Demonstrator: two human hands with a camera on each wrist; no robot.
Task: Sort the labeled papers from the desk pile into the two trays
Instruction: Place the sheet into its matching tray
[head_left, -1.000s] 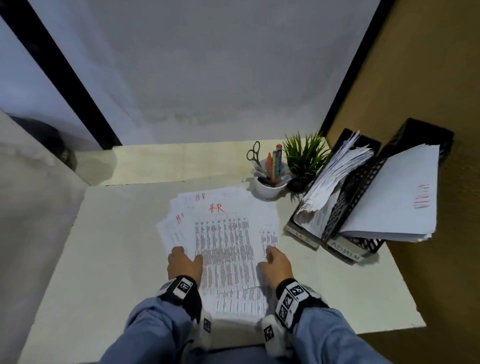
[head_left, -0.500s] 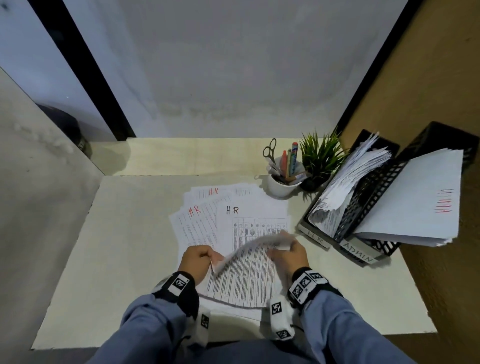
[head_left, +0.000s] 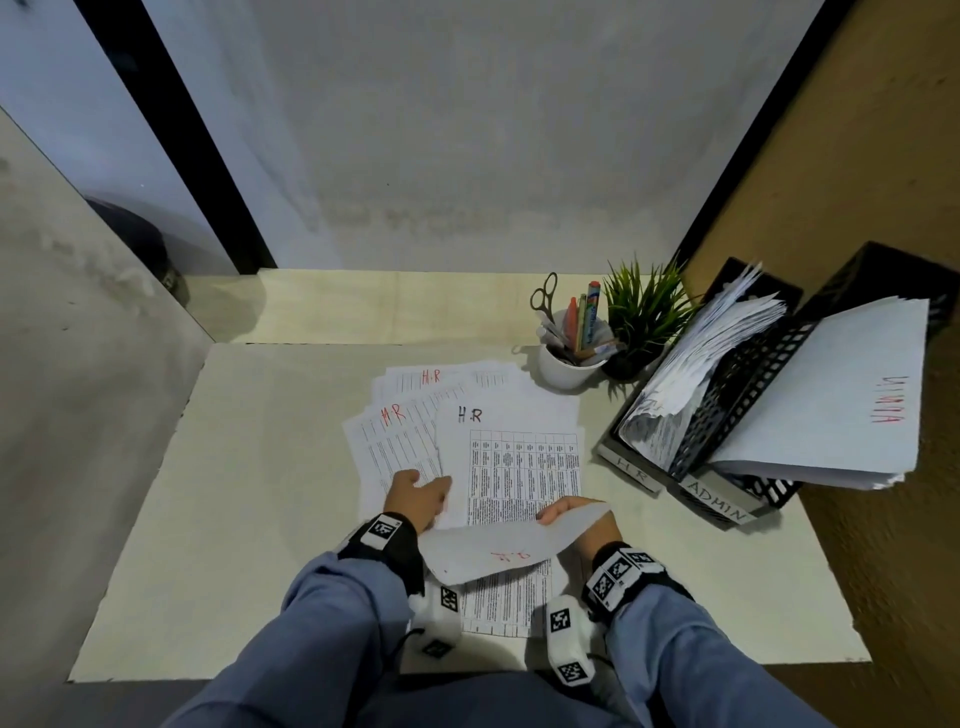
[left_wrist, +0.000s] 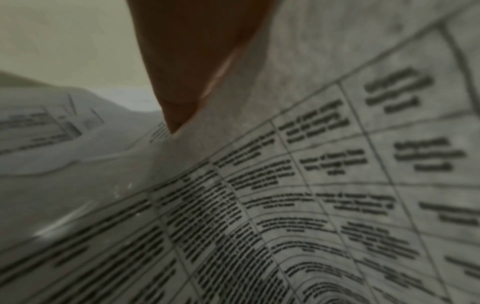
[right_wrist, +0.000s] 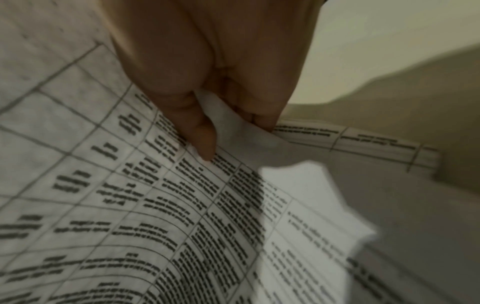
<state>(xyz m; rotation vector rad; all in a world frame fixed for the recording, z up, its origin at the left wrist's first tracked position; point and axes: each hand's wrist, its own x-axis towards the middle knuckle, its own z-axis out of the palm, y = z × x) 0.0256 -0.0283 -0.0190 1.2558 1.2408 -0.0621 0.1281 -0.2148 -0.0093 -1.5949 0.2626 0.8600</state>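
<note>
Head: both trays (head_left: 727, 431) held stacks, HR pile (head_left: 509, 447) left of them remained, right hand (head_left: 582, 519) pinched lifted sheet (head_left: 498, 551); left wrist: left hand (left_wrist: 197, 61) probably pinched it; right wrist: pinch confirmed.

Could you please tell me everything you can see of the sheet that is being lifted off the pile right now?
The lifted sheet is thin white paper, curled over so its blank back faces up, with faint red lettering showing through. Its printed side, seen from the wrist views, carries a ruled table of small black text. The right hand pinches its far edge between thumb and fingers; the left hand is at its other end, its grip there unclear. It arches above the pile of papers on the desk.
</note>
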